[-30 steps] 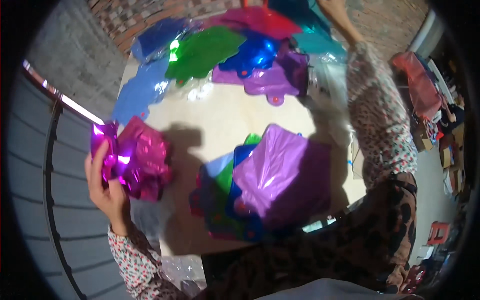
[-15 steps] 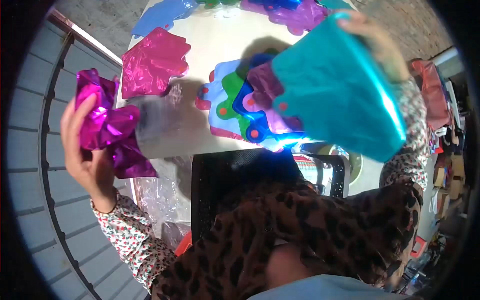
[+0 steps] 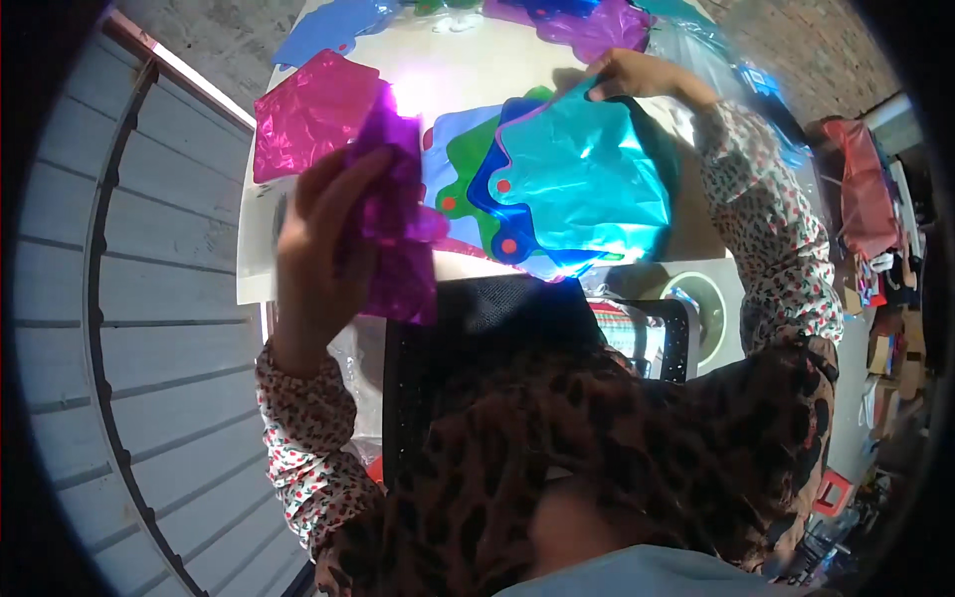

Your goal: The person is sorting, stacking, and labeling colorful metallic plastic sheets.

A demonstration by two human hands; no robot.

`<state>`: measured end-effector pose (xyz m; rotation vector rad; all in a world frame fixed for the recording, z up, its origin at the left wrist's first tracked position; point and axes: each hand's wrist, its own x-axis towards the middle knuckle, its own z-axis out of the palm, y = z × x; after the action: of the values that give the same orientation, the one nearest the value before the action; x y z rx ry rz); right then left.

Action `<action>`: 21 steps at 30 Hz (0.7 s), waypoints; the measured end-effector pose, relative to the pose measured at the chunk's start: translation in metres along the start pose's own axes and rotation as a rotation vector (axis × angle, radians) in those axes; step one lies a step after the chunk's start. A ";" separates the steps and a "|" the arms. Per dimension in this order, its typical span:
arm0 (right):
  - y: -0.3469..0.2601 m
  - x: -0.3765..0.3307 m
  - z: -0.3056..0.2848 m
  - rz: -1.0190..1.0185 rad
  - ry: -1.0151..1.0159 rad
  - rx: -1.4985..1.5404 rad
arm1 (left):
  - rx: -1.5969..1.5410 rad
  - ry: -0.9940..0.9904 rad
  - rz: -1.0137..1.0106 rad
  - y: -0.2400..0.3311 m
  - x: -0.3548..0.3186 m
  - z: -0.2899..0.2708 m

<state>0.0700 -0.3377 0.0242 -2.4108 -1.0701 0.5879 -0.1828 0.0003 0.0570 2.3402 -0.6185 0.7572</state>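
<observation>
Left hand (image 3: 323,254), raised over bench's (image 3: 477,80) left near corner, fingers clamped on crumpled purple foil (image 3: 398,219). Right hand (image 3: 632,78), reaching far across, fingers pinched on top edge of teal foil (image 3: 587,179). Teal foil laid atop stack of foils (image 3: 468,174) at bench centre: blue, green and pale scalloped edges, with red dots, showing at its left. Magenta foil (image 3: 308,114) flat at left edge, just beside purple foil. Blue foil (image 3: 333,25) and violet foil (image 3: 597,22) along far edge. Bare bench surface only in strip between magenta foil and stack, brightly lit. Dark chair back (image 3: 497,328) against near edge, below stack. Round green tub (image 3: 701,303) at near right. Railing (image 3: 95,298) curving down left side, well apart from bench. Red bag (image 3: 865,184) and clutter at right.
</observation>
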 end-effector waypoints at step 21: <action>-0.091 -0.019 0.032 -0.027 0.028 1.020 | 0.401 -0.229 0.662 0.024 0.041 0.082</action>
<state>-0.0119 -0.2900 0.0518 -1.4959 -0.5560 0.8256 -0.1373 -0.0807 0.0383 2.6169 -1.5075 0.9691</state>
